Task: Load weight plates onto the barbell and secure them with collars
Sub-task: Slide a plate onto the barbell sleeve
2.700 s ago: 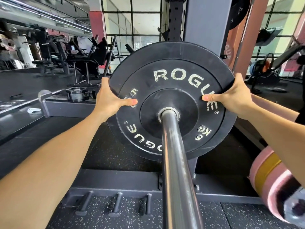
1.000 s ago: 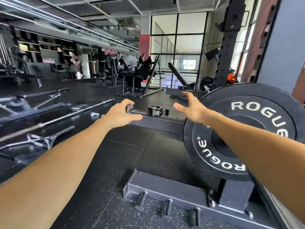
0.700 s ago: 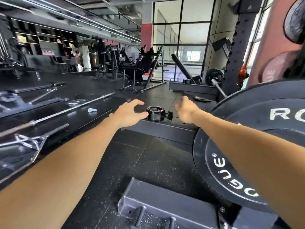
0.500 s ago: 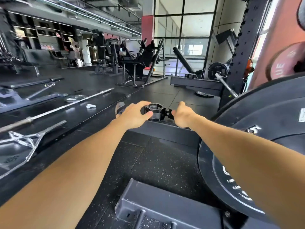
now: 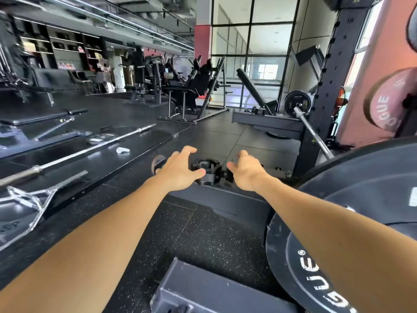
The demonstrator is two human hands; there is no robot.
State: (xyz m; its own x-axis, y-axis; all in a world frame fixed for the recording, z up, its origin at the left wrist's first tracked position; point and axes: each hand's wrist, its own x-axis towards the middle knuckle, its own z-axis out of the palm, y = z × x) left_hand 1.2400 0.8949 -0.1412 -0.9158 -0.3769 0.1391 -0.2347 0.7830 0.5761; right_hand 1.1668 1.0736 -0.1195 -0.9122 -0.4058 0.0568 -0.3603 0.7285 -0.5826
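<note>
A black clamp collar (image 5: 208,170) sits on a low dark steel beam (image 5: 225,199) on the floor ahead of me. My left hand (image 5: 180,170) is just left of it, fingers spread, thumb tip touching its side. My right hand (image 5: 246,172) hovers just right of it by the collar's lever, fingers apart; I cannot tell if it touches. Neither hand grips the collar. Black Rogue weight plates (image 5: 361,177) fill the right edge, a smaller one (image 5: 300,267) in front. The barbell sleeve they hang on is hidden.
The rack's base (image 5: 203,294) lies at the bottom centre. A bare barbell (image 5: 90,150), a trap bar (image 5: 27,199) and a small white object (image 5: 123,150) lie on the left platform. A rack upright (image 5: 320,86), a loaded bar (image 5: 297,105) and a pink plate (image 5: 388,105) stand at right.
My hands let go of the black plate on the bar. I turned left and reached both hands out to the collar on the beam; they now flank it.
</note>
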